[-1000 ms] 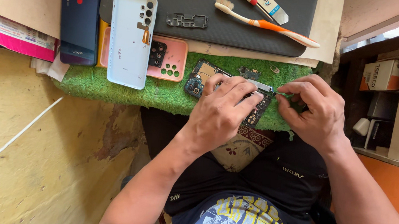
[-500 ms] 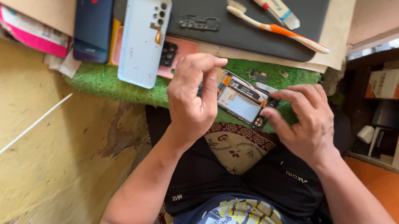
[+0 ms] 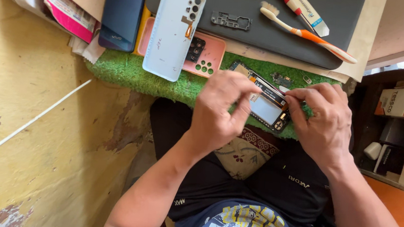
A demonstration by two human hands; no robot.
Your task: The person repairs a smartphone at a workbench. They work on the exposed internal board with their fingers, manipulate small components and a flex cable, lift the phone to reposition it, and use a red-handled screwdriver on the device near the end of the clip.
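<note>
An opened phone is sitting tilted over the green grass mat, both hands grasping it: left hand pinching its near edge, right hand clasping its far end. A white back cover is lying nearby.

The opened phone shows a glossy panel amid bare circuit parts. It rests over a shaggy green artificial-grass mat. The white back cover looks like smooth matt plastic, the toothbrush glossy plastic, the dark work pad matt.
</note>
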